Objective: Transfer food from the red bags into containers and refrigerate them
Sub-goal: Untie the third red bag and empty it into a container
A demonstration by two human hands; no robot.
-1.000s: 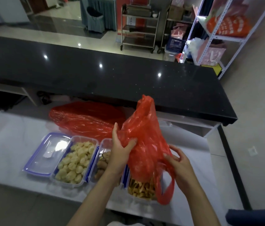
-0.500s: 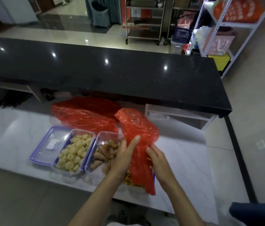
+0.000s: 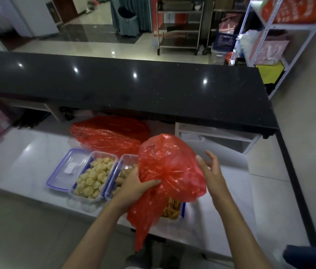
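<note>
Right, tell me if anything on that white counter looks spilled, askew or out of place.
Nothing looks spilled. The one oddity: the red bag, gripped by the left hand, drapes over the container of orange strips and past the white counter edge. The right hand is open beside it. The container of pale dumplings sits lidless.

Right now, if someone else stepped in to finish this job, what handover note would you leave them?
Left hand grips the red bag above the containers; right hand is open beside it.
A second red bag lies behind.
Done: pale-pieces container, middle container and fries container hold food.
Left: set the bag aside, fit the lid, refrigerate everything.
</note>
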